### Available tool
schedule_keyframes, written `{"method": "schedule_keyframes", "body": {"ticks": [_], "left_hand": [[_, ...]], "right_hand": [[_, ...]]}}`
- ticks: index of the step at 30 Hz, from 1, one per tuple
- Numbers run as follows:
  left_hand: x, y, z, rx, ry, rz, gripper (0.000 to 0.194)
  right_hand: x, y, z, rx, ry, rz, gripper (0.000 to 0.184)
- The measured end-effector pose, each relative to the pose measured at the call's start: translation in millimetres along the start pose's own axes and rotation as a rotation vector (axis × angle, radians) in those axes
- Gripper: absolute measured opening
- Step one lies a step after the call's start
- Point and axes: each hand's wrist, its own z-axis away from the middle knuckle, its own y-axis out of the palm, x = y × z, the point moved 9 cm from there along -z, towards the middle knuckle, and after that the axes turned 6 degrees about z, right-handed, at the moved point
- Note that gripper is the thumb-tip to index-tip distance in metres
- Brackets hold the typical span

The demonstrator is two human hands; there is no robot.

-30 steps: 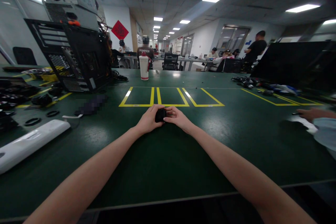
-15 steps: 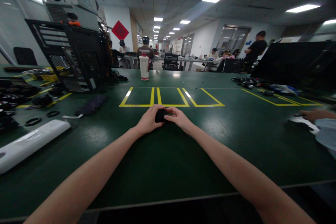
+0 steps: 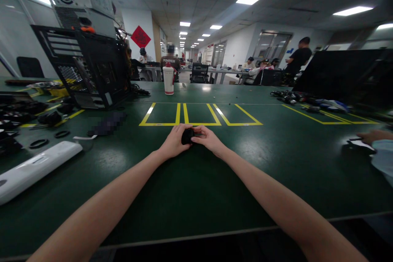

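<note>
A small black object (image 3: 187, 136) sits between my two hands, just in front of the taped frames on the green table; its exact kind is too dark and covered to make out. My left hand (image 3: 175, 139) is wrapped round its left side, thumb below and fingers over the top. From the right, my right hand (image 3: 207, 138) grips it between thumb and fingertips. Both forearms reach forward across the table (image 3: 190, 196).
Yellow tape frames (image 3: 199, 124) lie just beyond my hands. Left are a white elongated device (image 3: 39, 166), black rings (image 3: 39, 143) and an open computer case (image 3: 95, 69). A white cup (image 3: 168, 80) stands behind. At the right, another person's hand (image 3: 376, 136) holds something white.
My hands and the black object stay almost in place. At the right edge, the other person's hand and the white thing have shifted slightly to the right.
</note>
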Motion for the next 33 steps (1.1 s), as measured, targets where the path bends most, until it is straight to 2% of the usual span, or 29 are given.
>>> {"method": "schedule_keyframes", "body": {"ticks": [9, 19, 25, 29, 33], "left_hand": [[-1.3, -0.4, 1.2, 0.003, -0.003, -0.012, 0.060], [-4.7, -1.2, 1.3, 0.015, 0.031, -0.027, 0.059], [-5.7, -0.5, 0.1, 0.013, 0.041, -0.064, 0.059], [-7.0, -0.6, -0.4, 0.021, 0.049, -0.107, 0.060], [-8.3, -0.5, -0.7, 0.030, 0.056, -0.130, 0.060]], "right_hand": [[3.7, 1.2, 3.3, -0.010, -0.010, -0.007, 0.030], [-4.8, 3.3, 1.3, 0.029, 0.035, -0.105, 0.040], [0.3, 0.3, 2.2, -0.034, 0.007, -0.108, 0.026], [-0.9, -1.0, 2.6, -0.063, 0.047, -0.078, 0.030], [-1.3, 1.0, 2.3, -0.021, 0.072, -0.080, 0.033]]}}
